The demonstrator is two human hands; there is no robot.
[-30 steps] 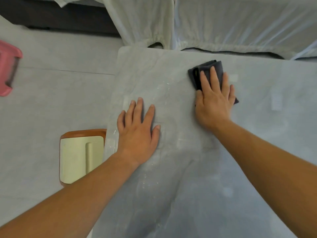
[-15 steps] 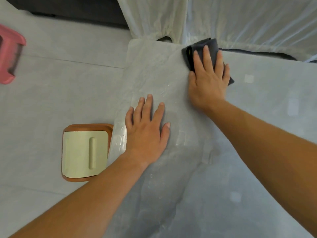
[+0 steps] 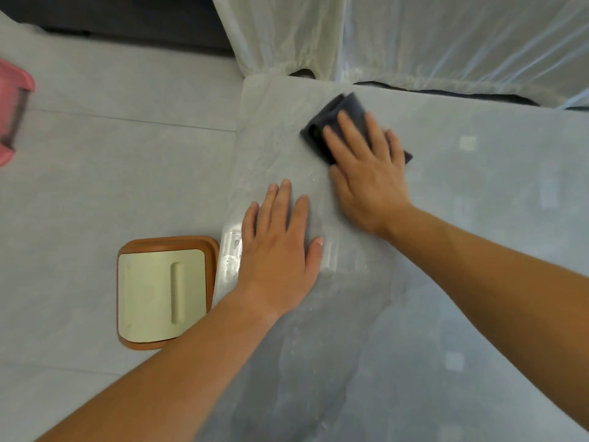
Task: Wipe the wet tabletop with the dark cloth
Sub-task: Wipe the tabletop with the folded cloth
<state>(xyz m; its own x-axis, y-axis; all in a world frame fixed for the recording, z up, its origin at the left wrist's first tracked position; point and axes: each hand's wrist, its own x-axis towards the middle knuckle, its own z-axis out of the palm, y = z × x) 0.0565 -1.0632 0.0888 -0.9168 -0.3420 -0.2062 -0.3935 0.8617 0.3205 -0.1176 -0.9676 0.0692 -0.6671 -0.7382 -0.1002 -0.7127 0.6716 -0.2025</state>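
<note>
The dark folded cloth [image 3: 338,118] lies flat on the grey stone tabletop [image 3: 478,218], a little back from its far edge near the left corner. My right hand [image 3: 366,173] presses on the cloth with straight fingers and covers most of it. Flat on the tabletop sits my left hand [image 3: 280,247], fingers spread, close to the table's left edge and just short of the right hand. Wet streaks and small water patches glint around and between both hands.
A cream and brown stool [image 3: 162,291] stands on the floor against the table's left edge. At the far left edge is a pink object [image 3: 12,113]. Pale covered furniture [image 3: 414,43] lines the table's far side. Grey floor tiles lie left.
My right hand slid the cloth from the far edge back toward me and slightly left. The left hand stayed planted on the tabletop.
</note>
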